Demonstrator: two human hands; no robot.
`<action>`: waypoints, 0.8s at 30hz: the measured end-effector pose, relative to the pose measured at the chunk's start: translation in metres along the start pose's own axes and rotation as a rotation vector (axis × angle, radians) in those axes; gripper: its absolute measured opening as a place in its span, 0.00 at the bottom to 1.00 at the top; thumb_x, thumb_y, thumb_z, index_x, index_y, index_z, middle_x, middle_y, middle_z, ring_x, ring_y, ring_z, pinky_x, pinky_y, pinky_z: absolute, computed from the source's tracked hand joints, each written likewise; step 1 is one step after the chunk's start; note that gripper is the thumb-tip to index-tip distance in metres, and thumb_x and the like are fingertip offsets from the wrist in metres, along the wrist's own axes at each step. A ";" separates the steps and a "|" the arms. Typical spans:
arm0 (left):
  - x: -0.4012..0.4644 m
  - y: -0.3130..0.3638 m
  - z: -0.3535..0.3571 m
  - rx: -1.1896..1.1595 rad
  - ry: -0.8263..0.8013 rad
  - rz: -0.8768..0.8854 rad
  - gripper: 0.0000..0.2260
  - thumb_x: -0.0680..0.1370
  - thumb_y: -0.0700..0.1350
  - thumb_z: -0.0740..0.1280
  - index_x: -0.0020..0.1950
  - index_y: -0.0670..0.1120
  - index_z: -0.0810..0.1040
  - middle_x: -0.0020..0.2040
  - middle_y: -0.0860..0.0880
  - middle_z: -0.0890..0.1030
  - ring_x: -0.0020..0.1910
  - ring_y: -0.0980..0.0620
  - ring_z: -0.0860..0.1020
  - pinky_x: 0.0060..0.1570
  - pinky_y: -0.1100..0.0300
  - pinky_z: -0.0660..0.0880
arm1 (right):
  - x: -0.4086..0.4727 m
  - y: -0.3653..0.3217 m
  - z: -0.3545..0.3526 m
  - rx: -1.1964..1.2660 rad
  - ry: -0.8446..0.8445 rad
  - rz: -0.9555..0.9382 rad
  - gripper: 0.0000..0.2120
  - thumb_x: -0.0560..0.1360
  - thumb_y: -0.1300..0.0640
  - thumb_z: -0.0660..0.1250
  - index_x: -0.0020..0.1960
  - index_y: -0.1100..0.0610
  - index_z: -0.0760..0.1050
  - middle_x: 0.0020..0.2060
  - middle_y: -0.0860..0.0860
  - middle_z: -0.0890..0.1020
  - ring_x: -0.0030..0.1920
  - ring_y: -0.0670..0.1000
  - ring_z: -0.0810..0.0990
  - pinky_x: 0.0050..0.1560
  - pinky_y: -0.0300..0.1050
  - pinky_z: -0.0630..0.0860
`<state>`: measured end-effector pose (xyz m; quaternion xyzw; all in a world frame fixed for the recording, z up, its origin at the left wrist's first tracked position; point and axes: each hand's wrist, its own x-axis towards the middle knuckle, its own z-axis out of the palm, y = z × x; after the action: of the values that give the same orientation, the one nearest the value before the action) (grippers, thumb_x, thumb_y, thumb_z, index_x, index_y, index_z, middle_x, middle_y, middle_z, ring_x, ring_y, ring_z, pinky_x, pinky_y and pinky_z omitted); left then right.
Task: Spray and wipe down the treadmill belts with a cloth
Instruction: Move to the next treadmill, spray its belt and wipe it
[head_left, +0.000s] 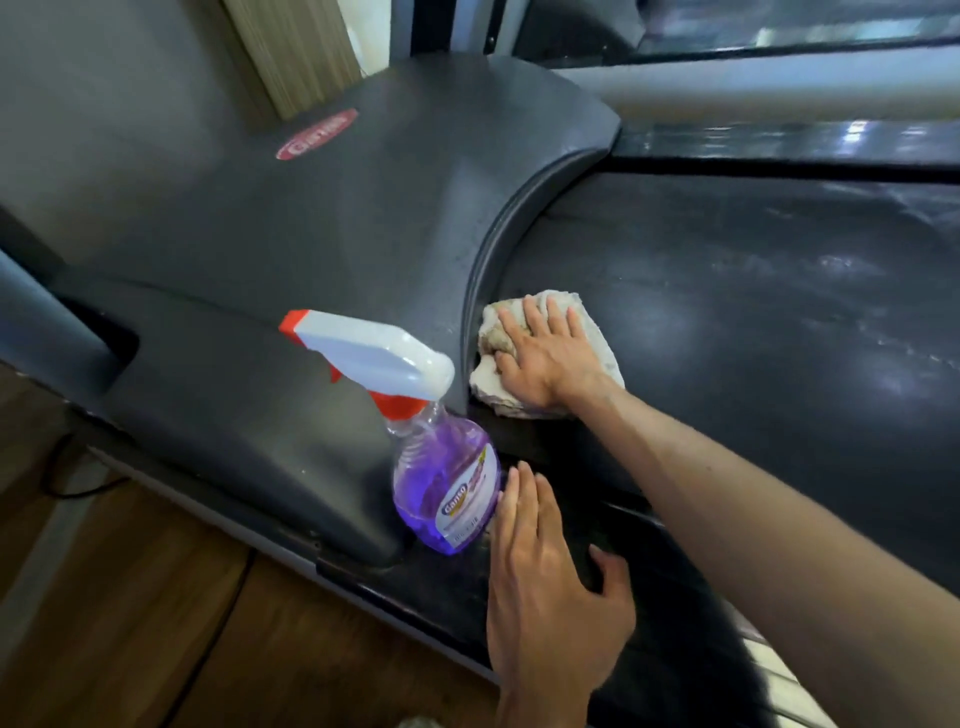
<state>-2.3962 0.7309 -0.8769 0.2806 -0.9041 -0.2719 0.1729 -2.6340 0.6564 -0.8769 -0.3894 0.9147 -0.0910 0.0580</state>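
Note:
A crumpled beige cloth (587, 332) lies on the black treadmill belt (753, 312), right against the curved edge of the motor cover. My right hand (545, 358) presses flat on the cloth with its fingers spread. A spray bottle (441, 467) of purple liquid, with a white and orange trigger head, stands upright on the treadmill's near side rail beside the cover. My left hand (550, 587) hovers open just right of the bottle, its fingertips close to the label; whether they touch it I cannot tell.
The dark grey motor cover (291, 223) with a red oval logo fills the left. A grey upright post (47, 322) rises at far left. Wooden floor (130, 623) and a black cable lie below. A second treadmill's belt (779, 150) shows beyond.

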 end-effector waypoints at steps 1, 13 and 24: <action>0.000 -0.001 0.002 -0.009 0.023 0.004 0.37 0.69 0.55 0.60 0.77 0.43 0.70 0.80 0.50 0.64 0.81 0.57 0.56 0.74 0.56 0.60 | 0.011 0.003 -0.003 -0.002 -0.007 0.029 0.33 0.84 0.41 0.49 0.85 0.49 0.45 0.84 0.57 0.46 0.83 0.62 0.42 0.80 0.62 0.38; 0.000 0.000 0.002 0.012 -0.014 0.011 0.38 0.71 0.57 0.55 0.81 0.43 0.63 0.82 0.52 0.57 0.81 0.61 0.47 0.78 0.59 0.51 | 0.006 0.015 -0.006 -0.039 -0.022 -0.027 0.34 0.83 0.36 0.50 0.85 0.45 0.48 0.84 0.56 0.48 0.83 0.62 0.42 0.80 0.64 0.37; -0.002 0.001 -0.002 0.009 -0.005 -0.010 0.36 0.72 0.55 0.56 0.80 0.42 0.65 0.82 0.49 0.60 0.81 0.58 0.52 0.79 0.55 0.57 | 0.022 0.019 -0.013 -0.044 -0.035 0.028 0.33 0.83 0.36 0.49 0.84 0.42 0.46 0.84 0.55 0.48 0.83 0.61 0.43 0.80 0.63 0.39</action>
<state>-2.3947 0.7320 -0.8753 0.2852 -0.9044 -0.2692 0.1682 -2.6651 0.6552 -0.8690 -0.3795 0.9206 -0.0631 0.0668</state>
